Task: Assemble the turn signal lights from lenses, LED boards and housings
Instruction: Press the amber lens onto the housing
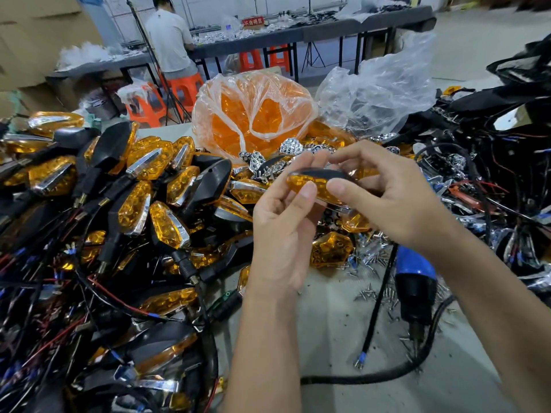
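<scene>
A turn signal light (319, 182), amber lens on a black housing, is held above the table between both hands. My left hand (283, 225) pinches its left end with thumb and fingers. My right hand (384, 192) grips its right part, thumb on the lens and fingers curled over the housing. A black wire hangs down from it. A big pile of finished lights (125, 186) with wires fills the left. Loose amber lenses (329, 250) and chrome reflectors (290, 146) lie just behind and under the hands.
A plastic bag of amber lenses (253, 114) stands behind, a clear bag (381, 93) beside it. Black housings with wires (489, 162) pile at right. A blue and black electric screwdriver (414, 281) lies among several screws (372, 290). A person (170, 40) sits at a far table.
</scene>
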A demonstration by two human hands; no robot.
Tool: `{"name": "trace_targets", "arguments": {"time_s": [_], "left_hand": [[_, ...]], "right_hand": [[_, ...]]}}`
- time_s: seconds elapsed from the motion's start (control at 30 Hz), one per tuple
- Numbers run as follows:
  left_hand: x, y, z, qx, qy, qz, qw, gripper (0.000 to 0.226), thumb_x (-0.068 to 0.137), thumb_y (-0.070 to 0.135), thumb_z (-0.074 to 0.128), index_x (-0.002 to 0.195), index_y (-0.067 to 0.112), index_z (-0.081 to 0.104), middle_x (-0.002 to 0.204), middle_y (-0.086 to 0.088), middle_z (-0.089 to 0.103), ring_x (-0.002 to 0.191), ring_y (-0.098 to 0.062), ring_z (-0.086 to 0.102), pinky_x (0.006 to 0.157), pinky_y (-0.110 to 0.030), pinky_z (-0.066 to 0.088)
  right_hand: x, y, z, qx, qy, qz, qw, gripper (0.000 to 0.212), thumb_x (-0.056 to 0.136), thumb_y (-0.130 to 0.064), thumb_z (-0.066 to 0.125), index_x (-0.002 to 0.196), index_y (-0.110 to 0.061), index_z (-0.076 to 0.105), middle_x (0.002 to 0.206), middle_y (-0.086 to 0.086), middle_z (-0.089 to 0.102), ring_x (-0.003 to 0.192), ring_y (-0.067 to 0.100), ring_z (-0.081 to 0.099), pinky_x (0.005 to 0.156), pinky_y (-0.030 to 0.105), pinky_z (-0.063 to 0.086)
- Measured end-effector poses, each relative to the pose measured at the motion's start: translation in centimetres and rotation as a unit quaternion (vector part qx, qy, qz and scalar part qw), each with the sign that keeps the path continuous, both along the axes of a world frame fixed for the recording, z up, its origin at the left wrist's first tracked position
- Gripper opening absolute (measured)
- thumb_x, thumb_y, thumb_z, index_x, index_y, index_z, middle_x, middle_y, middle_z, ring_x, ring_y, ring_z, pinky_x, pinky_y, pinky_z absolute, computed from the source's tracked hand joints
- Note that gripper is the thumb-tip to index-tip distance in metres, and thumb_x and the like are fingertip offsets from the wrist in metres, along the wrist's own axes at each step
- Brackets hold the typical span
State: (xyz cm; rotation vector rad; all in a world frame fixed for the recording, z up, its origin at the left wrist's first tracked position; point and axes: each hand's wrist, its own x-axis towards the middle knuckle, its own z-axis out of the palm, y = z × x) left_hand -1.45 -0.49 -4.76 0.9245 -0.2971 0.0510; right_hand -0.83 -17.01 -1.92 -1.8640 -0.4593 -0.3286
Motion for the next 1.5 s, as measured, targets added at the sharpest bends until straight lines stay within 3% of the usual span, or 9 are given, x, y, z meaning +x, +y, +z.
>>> {"name": "trace_targets", "arguments": {"time_s": [0.17,0.23,0.33,0.43,0.77,0.9,1.13,1.27,1.5], "left_hand": [[-0.2,-0.1,0.5,-0.06,-0.026,-0.072,0.995,0.052,0.094,0.007,0.06,0.145,0.001,0.052,0.144,-0.016,0.062,0.134,-0.031,0.056,0.112,-0.04,0.048],[-0.4,-0.4,0.5,-0.08,-0.028,-0.081,0.993,0.052,0.096,0.013,0.061,0.147,0.003,0.052,0.146,-0.014,0.06,0.135,-0.029,0.056,0.113,-0.04,0.047],[-0.3,-0.8,0.4,-0.097,-0.027,-0.075,0.992,0.047,0.096,0.03,0.068,0.139,0.012,0.063,0.146,-0.01,0.062,0.132,-0.024,0.058,0.11,-0.037,0.049],[-0.2,-0.9,0.3,-0.123,-0.027,-0.061,0.99,0.04,0.094,0.032,0.072,0.13,0.014,0.071,0.141,-0.008,0.065,0.124,-0.02,0.064,0.098,-0.032,0.054],[-0.5,-0.8,0.5,-0.185,-0.032,-0.067,0.98,0.037,0.093,0.028,0.072,0.126,0.012,0.073,0.131,-0.008,0.071,0.12,-0.019,0.068,0.098,-0.03,0.057],[-0.7,-0.7,0.9,-0.153,-0.044,-0.054,0.986,0.038,0.095,0.029,0.069,0.132,0.017,0.071,0.138,-0.006,0.067,0.12,-0.018,0.067,0.098,-0.029,0.057],[-0.6,0.8,0.9,-0.068,-0.046,0.006,0.997,0.039,0.089,0.022,0.071,0.128,0.018,0.072,0.118,0.004,0.072,0.083,-0.003,0.067,0.085,-0.023,0.056],[-0.5,0.6,0.8,-0.031,-0.051,0.035,0.998,0.032,0.089,0.019,0.079,0.122,0.02,0.077,0.099,0.004,0.074,0.08,-0.006,0.064,0.081,-0.022,0.056],[-0.5,0.2,1.0,-0.006,-0.067,0.051,0.996,0.03,0.092,0.013,0.069,0.121,0.019,0.078,0.09,0.008,0.072,0.078,-0.004,0.06,0.082,-0.02,0.055]], "right_hand": [[-0.3,-0.9,0.3,0.017,-0.058,0.036,0.998,0.054,0.08,-0.041,0.085,0.129,-0.026,0.066,0.113,0.002,0.069,0.075,0.044,0.073,0.063,0.065,0.057],[-0.4,-1.0,0.5,0.017,-0.081,0.034,0.996,0.053,0.081,-0.038,0.086,0.128,-0.021,0.069,0.113,0.003,0.071,0.083,0.041,0.073,0.072,0.062,0.058],[-0.5,-0.7,0.7,-0.022,-0.14,-0.009,0.99,0.046,0.082,-0.032,0.086,0.123,-0.015,0.074,0.112,-0.001,0.074,0.105,0.022,0.071,0.083,0.041,0.059],[-0.4,-0.3,0.9,-0.059,-0.206,-0.023,0.977,0.039,0.081,-0.026,0.091,0.113,-0.008,0.078,0.103,0.006,0.073,0.093,0.017,0.068,0.078,0.029,0.052],[-1.0,0.7,1.9,-0.092,-0.277,-0.043,0.955,0.034,0.081,-0.021,0.09,0.106,-0.003,0.078,0.09,0.007,0.064,0.083,0.022,0.063,0.074,0.025,0.046],[-0.7,0.6,1.8,-0.07,-0.267,-0.024,0.961,0.034,0.082,-0.018,0.088,0.109,-0.002,0.077,0.096,0.007,0.067,0.089,0.02,0.065,0.079,0.024,0.047],[-0.5,0.8,1.3,-0.067,-0.232,-0.007,0.97,0.037,0.086,-0.016,0.081,0.12,-0.008,0.073,0.117,-0.002,0.069,0.115,0.012,0.064,0.1,0.023,0.046],[-0.5,1.5,1.0,-0.072,-0.232,-0.018,0.97,0.037,0.088,-0.021,0.08,0.122,-0.01,0.071,0.116,0.001,0.068,0.113,0.018,0.064,0.097,0.031,0.05],[-0.5,1.5,1.2,-0.033,-0.252,-0.014,0.967,0.034,0.088,-0.018,0.081,0.116,-0.001,0.073,0.11,0.007,0.07,0.109,0.019,0.066,0.096,0.031,0.05]]}}
